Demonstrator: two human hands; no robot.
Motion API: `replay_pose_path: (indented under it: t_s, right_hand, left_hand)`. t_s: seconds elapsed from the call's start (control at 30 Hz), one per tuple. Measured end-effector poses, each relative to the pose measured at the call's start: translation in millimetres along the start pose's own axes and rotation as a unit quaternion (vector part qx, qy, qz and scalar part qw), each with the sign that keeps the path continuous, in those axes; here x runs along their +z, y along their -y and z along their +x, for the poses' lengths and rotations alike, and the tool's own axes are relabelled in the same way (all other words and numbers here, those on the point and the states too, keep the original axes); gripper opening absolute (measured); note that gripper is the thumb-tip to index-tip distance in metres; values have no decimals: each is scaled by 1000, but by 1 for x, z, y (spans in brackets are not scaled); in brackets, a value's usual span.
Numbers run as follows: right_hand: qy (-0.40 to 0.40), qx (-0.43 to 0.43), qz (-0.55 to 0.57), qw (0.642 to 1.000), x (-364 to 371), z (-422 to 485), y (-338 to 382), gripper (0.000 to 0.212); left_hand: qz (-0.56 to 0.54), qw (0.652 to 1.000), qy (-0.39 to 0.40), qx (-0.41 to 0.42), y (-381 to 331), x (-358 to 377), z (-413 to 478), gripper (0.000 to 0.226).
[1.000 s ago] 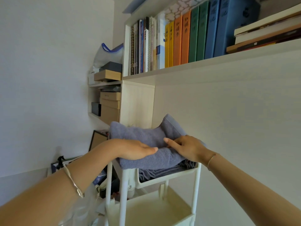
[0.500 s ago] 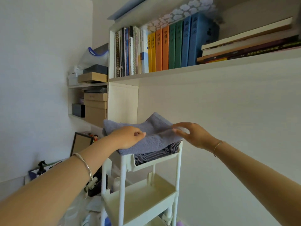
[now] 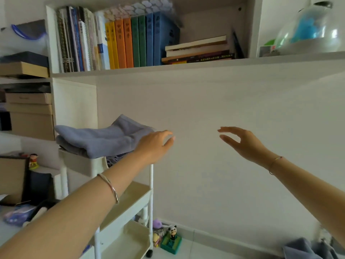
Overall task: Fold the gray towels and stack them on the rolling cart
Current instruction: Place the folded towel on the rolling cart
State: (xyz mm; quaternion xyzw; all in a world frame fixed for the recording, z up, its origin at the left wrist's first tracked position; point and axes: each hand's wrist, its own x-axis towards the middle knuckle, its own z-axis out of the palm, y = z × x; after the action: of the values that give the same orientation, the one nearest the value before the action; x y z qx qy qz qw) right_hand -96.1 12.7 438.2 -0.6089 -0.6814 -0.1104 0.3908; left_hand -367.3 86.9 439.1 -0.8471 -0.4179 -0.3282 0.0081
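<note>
A stack of folded gray towels (image 3: 99,140) lies on the top tray of the white rolling cart (image 3: 82,163) at the left. My left hand (image 3: 155,144) hovers just past the stack's right end, fingers loosely curved and holding nothing. My right hand (image 3: 240,142) is in the air well to the right of the cart, in front of the bare wall, fingers spread and empty. Another gray towel (image 3: 306,249) lies crumpled at the bottom right corner.
A wall shelf of books (image 3: 127,42) runs above the cart. Cardboard boxes (image 3: 30,114) sit on shelves at the left. Small toy figures (image 3: 169,238) stand on the floor by the cart's wheel. The cart's two lower trays (image 3: 128,202) hold nothing visible.
Both hands have let go of the top towel and drawn off it to the right. The view has swung right, so the cart now sits further left.
</note>
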Motion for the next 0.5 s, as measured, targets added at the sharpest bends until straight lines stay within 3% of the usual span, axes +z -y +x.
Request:
replay_pose_path:
  t_s: [0.3, 0.5]
  right_hand:
    - [-6, 138, -96, 986, -82, -146, -67, 33]
    - [8, 246, -100, 964, -114, -238, -132, 33]
  left_hand:
    - [-85, 983, 132, 96, -128, 106, -30, 47]
    - [-130, 957, 209, 154, -217, 196, -60, 48]
